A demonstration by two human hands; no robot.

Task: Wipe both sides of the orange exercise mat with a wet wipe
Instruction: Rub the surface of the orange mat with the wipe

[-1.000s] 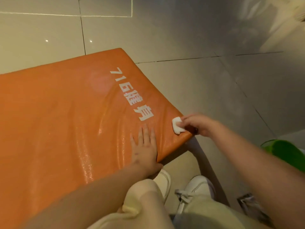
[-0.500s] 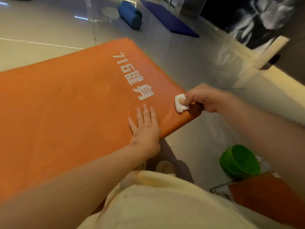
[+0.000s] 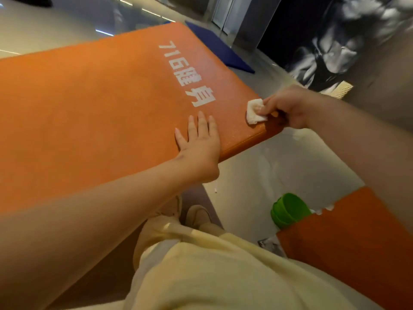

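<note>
The orange exercise mat point(image 3: 89, 108), printed with white characters, fills the left and middle of the head view, its near corner raised off the floor. My left hand point(image 3: 200, 139) lies flat on the mat near its front edge, fingers straight. My right hand point(image 3: 288, 106) grips the mat's corner and pinches a small crumpled white wet wipe point(image 3: 254, 111) against the top surface.
A green bowl-like container point(image 3: 288, 210) sits on the tiled floor at the right, beside a second orange mat point(image 3: 348, 247) and a crinkled packet point(image 3: 270, 245). A dark blue mat point(image 3: 221, 49) lies beyond. My legs and shoes point(image 3: 196, 215) are below the raised mat.
The mat's corner has risen off the floor and my view has tilted upward. Both hands kept their places on the mat; the green container and second orange mat came into sight.
</note>
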